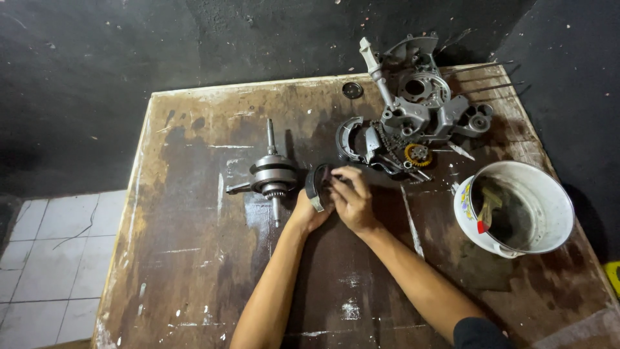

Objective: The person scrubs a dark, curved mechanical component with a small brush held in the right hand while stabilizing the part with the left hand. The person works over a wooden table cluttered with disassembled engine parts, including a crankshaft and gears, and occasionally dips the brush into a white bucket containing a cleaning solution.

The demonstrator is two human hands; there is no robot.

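**Both hands closed round a curved dark part at mid-table**

The curved dark part sits between the two hands, held just above the stained wooden table near its middle. It lies directly ahead of the left hand and to the left of the right hand — neither has any reach to make, since both touch it already. The left hand cups it from below and behind, fingers wrapped about its lower end; the right hand comes over from the right side with fingertips pressed onto its upper edge. Its long axis runs roughly away from the person, bowed like an arc, so the ends point up-table and back toward the wrist.

The part looks like a short arc-shaped shoe, dark on its outer band with a paler metal end showing by the left palm (much of it is hidden by fingers, so its exact kind is hard to tell).

Just to the left, apart from the hands, lies a crankshaft with its shaft pointing up-table. Beyond the right hand lie a similar curved shoe and a chain with a brass-coloured gear, then a grey engine casing. A white bucket with a brush inside stands well to the right
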